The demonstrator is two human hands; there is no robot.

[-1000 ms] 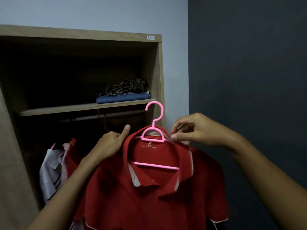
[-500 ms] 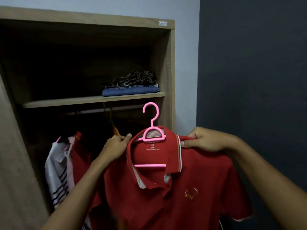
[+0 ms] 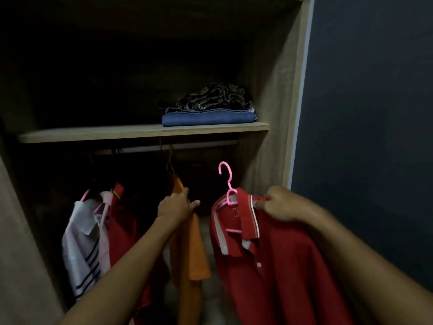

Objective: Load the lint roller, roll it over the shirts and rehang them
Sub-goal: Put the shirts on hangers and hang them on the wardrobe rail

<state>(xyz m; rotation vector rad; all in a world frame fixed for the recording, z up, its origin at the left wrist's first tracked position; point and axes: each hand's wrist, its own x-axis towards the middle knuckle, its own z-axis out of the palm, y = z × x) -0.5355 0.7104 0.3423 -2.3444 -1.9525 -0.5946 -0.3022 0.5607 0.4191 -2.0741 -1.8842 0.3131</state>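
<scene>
Red polo shirt (image 3: 281, 266) on pink plastic hanger (image 3: 228, 186) sits near the wooden wardrobe's (image 3: 269, 90) right wall, hook below the rail (image 3: 199, 145); right hand (image 3: 278, 204) grips its collar. Left hand (image 3: 174, 205) curls round the hanging orange shirt's (image 3: 194, 254) shoulder.

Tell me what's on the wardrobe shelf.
A folded blue garment lies at the right end of the shelf, a dark patterned cloth piled on it. Further left is too dark to tell.

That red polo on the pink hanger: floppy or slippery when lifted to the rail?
Probably floppy: the red polo drapes in folds below the right hand. Likely light, since one hand carries it. The pink hanger sits tilted, so it may slip.
</scene>
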